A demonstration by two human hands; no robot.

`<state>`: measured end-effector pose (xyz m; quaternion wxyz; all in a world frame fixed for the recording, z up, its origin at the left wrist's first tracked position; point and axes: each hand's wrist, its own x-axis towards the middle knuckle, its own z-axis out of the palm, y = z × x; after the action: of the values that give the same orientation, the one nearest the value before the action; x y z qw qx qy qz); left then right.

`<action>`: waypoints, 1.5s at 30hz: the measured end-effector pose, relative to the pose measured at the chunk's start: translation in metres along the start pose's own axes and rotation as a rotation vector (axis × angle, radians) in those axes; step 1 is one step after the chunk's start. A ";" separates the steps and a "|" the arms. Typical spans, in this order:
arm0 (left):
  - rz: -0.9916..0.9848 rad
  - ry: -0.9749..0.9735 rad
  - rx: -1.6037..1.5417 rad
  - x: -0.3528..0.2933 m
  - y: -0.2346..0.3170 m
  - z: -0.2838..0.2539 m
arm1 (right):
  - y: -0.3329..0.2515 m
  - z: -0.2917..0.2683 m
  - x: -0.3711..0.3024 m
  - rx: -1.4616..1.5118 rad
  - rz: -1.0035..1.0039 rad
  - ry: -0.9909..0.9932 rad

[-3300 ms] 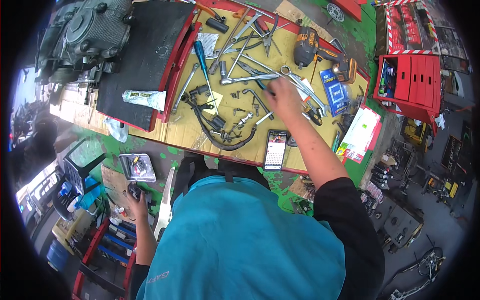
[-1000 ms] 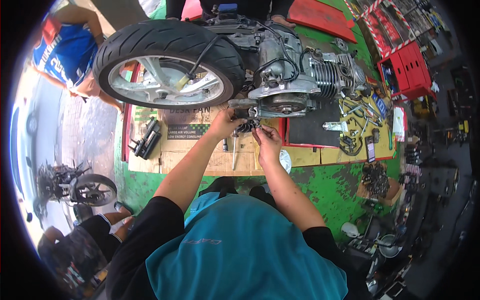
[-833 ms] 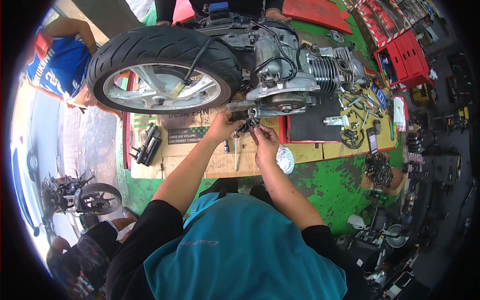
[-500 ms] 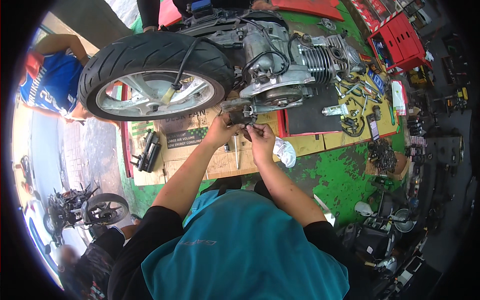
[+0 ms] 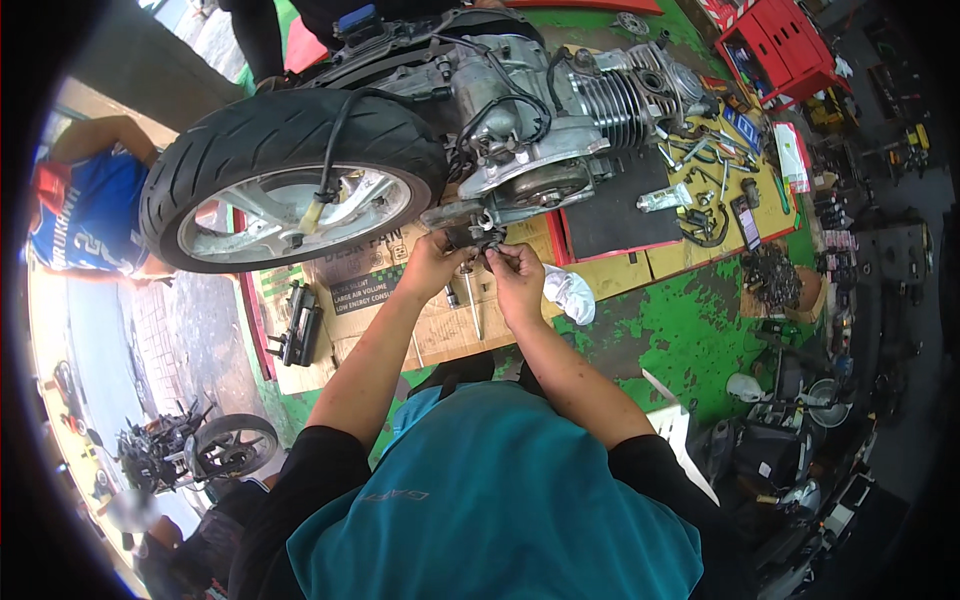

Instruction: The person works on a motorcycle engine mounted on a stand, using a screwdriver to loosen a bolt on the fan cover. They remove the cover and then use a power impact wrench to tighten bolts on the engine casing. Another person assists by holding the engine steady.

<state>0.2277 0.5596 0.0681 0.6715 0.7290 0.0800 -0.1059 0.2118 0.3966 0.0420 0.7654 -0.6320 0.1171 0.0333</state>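
Observation:
A scooter engine (image 5: 520, 140) with its rear wheel (image 5: 290, 190) attached lies ahead of me. At the engine's near lower edge, my left hand (image 5: 434, 264) is closed around the side of a small dark metal part (image 5: 486, 236). My right hand (image 5: 518, 278) pinches at the same spot from the right, with its fingertips together; what lies between them is too small to make out. Just below the hands, a screwdriver (image 5: 473, 305) lies on the cardboard (image 5: 430, 335), with a short dark socket-like piece (image 5: 452, 297) beside it. A white cloth (image 5: 570, 294) rests right of my right hand.
Several pliers and wrenches (image 5: 715, 165) and a tube (image 5: 664, 198) lie at the right of the work surface. A black part (image 5: 297, 325) sits at its left. A red tool cabinet (image 5: 785, 50) stands far right. Other people are at the left (image 5: 95, 200) and behind the engine.
The view has shifted and turned slightly, so the wheel and engine appear lower and further left. Both hands stay together at the dark part, with small finger movements.

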 end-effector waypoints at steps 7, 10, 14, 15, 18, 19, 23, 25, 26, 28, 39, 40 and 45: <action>0.036 0.017 0.074 0.009 -0.013 -0.007 | 0.001 0.007 0.003 -0.171 -0.037 -0.018; 0.058 0.086 0.151 0.010 -0.002 -0.001 | 0.004 0.011 0.003 0.172 0.004 0.036; 0.078 0.122 0.173 0.013 -0.005 -0.005 | 0.001 0.012 0.000 0.301 0.123 -0.011; 0.073 0.119 0.182 0.012 0.001 -0.004 | 0.000 0.013 -0.001 0.354 0.157 -0.015; 0.062 0.120 0.208 0.009 0.015 -0.001 | -0.007 0.013 -0.004 0.430 0.268 -0.012; 0.063 0.128 0.217 0.008 0.016 0.000 | -0.010 0.014 -0.005 0.441 0.306 -0.010; 0.025 0.133 0.323 0.006 0.023 0.000 | -0.025 0.021 -0.007 0.524 0.423 -0.004; -0.004 0.086 0.247 0.008 0.015 -0.003 | -0.029 0.024 -0.007 0.538 0.446 -0.005; -0.019 0.062 0.209 0.009 0.012 -0.004 | -0.029 0.024 -0.006 0.507 0.471 -0.035; -0.011 0.053 0.188 0.010 0.014 -0.002 | -0.020 0.019 -0.001 0.444 0.517 -0.087; 0.132 0.067 0.147 0.014 -0.008 -0.004 | -0.024 0.035 -0.002 0.663 0.722 0.028; 0.140 0.074 0.026 0.017 -0.022 -0.006 | -0.013 0.038 -0.001 0.698 0.683 0.047; 0.144 0.080 -0.001 0.009 -0.011 0.000 | -0.017 0.043 0.004 0.909 0.769 0.090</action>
<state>0.2340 0.5606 0.0552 0.6742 0.7360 0.0541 -0.0280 0.2252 0.4347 0.0651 0.8864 -0.1543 0.3724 0.2276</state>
